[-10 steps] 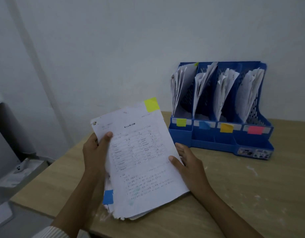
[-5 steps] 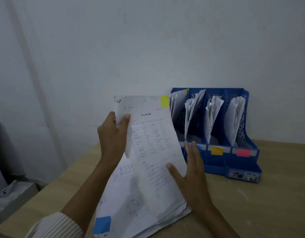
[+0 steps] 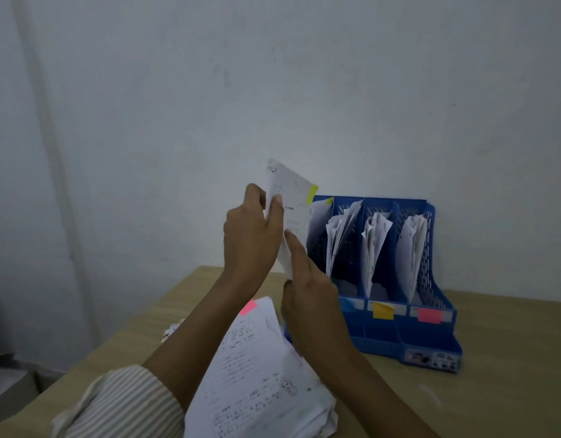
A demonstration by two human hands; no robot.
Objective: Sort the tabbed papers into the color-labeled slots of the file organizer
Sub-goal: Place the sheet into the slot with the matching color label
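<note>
A person's two bare hands hold one sheet of printed paper upright near the centre of the frame, just left of a blue file organizer that stands on a pale wooden bench against a white wall. The left hand grips the sheet's left edge, thumb in front and fingers curled behind. The right hand touches the sheet's lower edge with its fingers held fairly straight and pointing up; whether it pinches the paper cannot be told. A yellow-green tab sticks out of the sheet's upper right corner, close to the organizer's leftmost slot. The organizer's slots hold standing papers, and its front shows a blue label, a yellow label and a pink label. In the lower centre of the frame, a stack of printed papers lies on the bench, a pink tab on its top sheet. A striped sleeve covers the left forearm.
</note>
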